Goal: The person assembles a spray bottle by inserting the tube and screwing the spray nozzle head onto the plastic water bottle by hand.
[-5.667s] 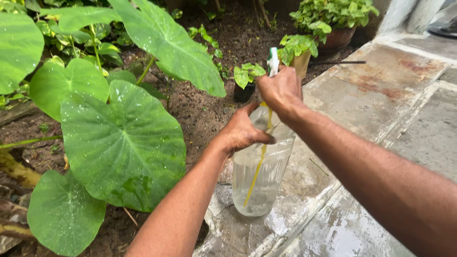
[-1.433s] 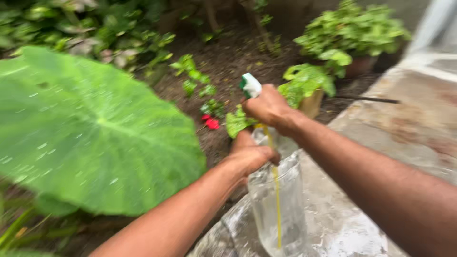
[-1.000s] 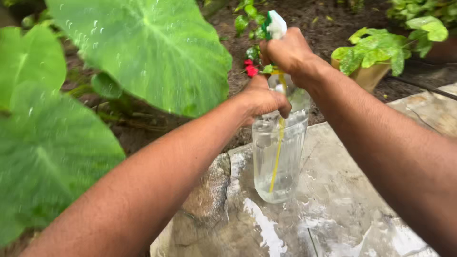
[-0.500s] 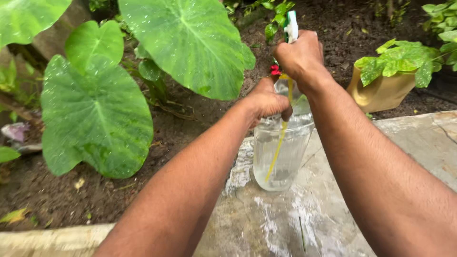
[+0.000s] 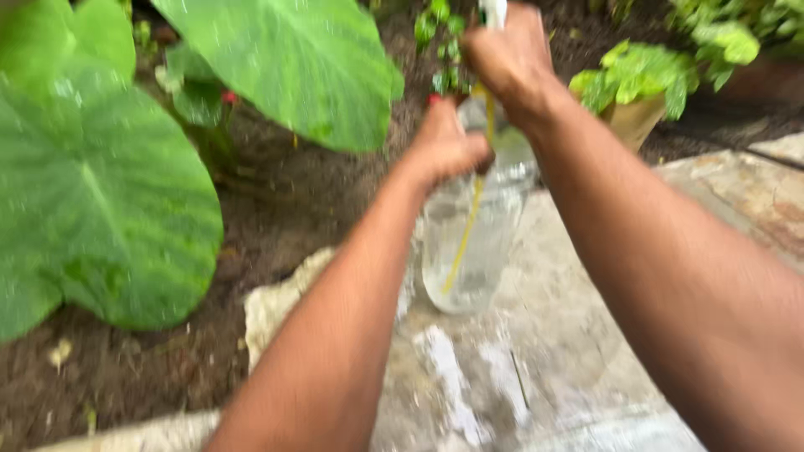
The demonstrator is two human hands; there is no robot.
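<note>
**A:** Holding the clear spray bottle [image 5: 475,243] in both hands, the person has it raised just above the wet stone slab [image 5: 544,368], over the slab's edge next to the soil bed [image 5: 276,218]. The left hand [image 5: 448,146] is wrapped around the bottle's shoulder, fingers pressed closed on the plastic. The right hand [image 5: 511,54] is clamped over the white sprayer head [image 5: 492,12] at the top, though the blur hides whether a finger sits on the trigger.

**B:** What has changed over the last moments?

**A:** The grip has not: same two hands, same places on the bottle. The view has swung. A few seconds ago the bottle hung over the slab's inner part with a potted plant beyond it; now the nozzle sits closer to the big wet leaf [image 5: 293,67] and a second broad leaf [image 5: 100,201] at the left. The small pot with green foliage [image 5: 636,92] now lies off to the right, beside the slab's far edge.

**B:** And the meaning of that?

**A:** I judge the sprayer has been carried along the bed's border, so the large leaves are now what it faces. The yellow dip tube [image 5: 465,234] still runs down inside, and the bottle looks low on water.
</note>
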